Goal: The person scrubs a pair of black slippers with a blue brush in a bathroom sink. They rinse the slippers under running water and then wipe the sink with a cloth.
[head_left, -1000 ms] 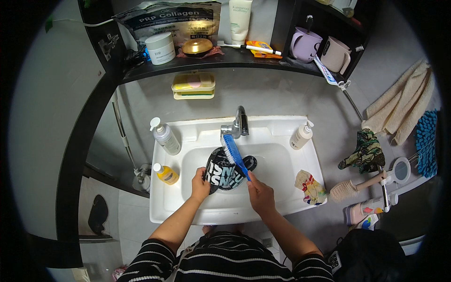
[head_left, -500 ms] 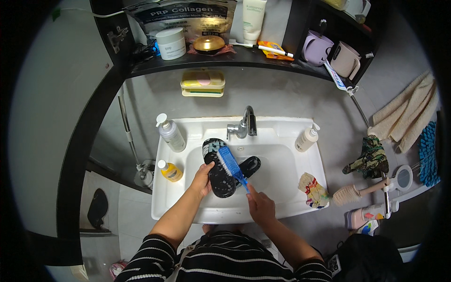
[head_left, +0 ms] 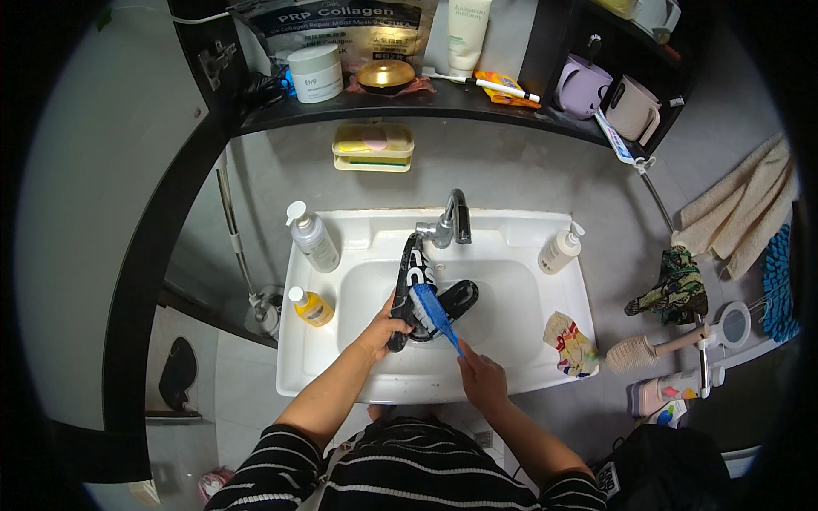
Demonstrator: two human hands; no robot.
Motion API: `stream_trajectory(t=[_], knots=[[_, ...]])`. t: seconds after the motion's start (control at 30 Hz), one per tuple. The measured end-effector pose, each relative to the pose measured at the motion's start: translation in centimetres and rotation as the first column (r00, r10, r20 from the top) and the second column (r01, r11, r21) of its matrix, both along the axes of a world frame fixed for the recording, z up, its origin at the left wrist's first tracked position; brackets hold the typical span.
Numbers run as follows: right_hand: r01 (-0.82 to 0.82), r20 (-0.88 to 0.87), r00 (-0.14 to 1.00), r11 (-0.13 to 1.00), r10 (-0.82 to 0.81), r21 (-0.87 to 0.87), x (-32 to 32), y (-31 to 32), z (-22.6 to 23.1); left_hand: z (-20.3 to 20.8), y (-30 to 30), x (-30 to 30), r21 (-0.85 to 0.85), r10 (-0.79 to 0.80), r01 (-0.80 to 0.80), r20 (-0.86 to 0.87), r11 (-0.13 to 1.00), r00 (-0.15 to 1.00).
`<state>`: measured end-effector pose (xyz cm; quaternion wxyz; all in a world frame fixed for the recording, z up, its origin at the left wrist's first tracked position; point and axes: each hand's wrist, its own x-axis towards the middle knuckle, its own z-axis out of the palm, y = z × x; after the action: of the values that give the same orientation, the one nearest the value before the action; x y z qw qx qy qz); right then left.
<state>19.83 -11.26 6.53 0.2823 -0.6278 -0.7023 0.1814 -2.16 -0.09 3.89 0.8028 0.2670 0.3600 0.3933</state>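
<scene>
In the white sink (head_left: 409, 388), my left hand (head_left: 381, 333) grips a black slide slipper (head_left: 400, 294) by its heel end. The slipper is tipped on its side, its white-lettered strap turned to the right. My right hand (head_left: 482, 376) is closed round the handle of a blue scrubbing brush (head_left: 440, 317), whose pale bristles rest against the slipper near the strap. Another black slipper (head_left: 462, 295) lies in the basin just behind the brush, partly hidden. Close to the slipper's toe stands the chrome faucet (head_left: 452, 223).
A pump bottle (head_left: 313, 240) and a yellow bottle (head_left: 311, 307) stand on the sink's left rim. Another pump bottle (head_left: 560, 250) and a crumpled patterned cloth (head_left: 572, 345) are on the right. Overhead runs a black shelf (head_left: 358, 109) with toiletries; a soap box (head_left: 372, 148) hangs below.
The slipper in my left hand has been rolled from sole-lining up onto its side and shifted slightly right. The brush has moved down and right with my right hand.
</scene>
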Motion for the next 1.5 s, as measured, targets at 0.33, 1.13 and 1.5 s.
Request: stream_trajectory(t=[0.33, 1.13, 1.5], knots=[[-0.045, 0.075, 0.996, 0.999, 0.047, -0.025, 1.4, -3.4, 0.0, -1.4, -0.8, -1.6, -0.071, -0.134, 0.114, -0.533, 0.991, 0.835], [-0.057, -0.054, 0.997, 0.973, 0.046, -0.224, -3.5, 5.3, -3.9, -6.6, -0.2, -4.6, 0.191, 0.187, 0.186, -0.982, 0.964, 0.042], [0.042, -0.02, 0.999, 0.973, -0.048, -0.227, -1.8, 5.0, -7.9, -6.2, 0.0, -4.1, 0.139, 0.125, 0.174, -0.988, 0.975, 0.086]])
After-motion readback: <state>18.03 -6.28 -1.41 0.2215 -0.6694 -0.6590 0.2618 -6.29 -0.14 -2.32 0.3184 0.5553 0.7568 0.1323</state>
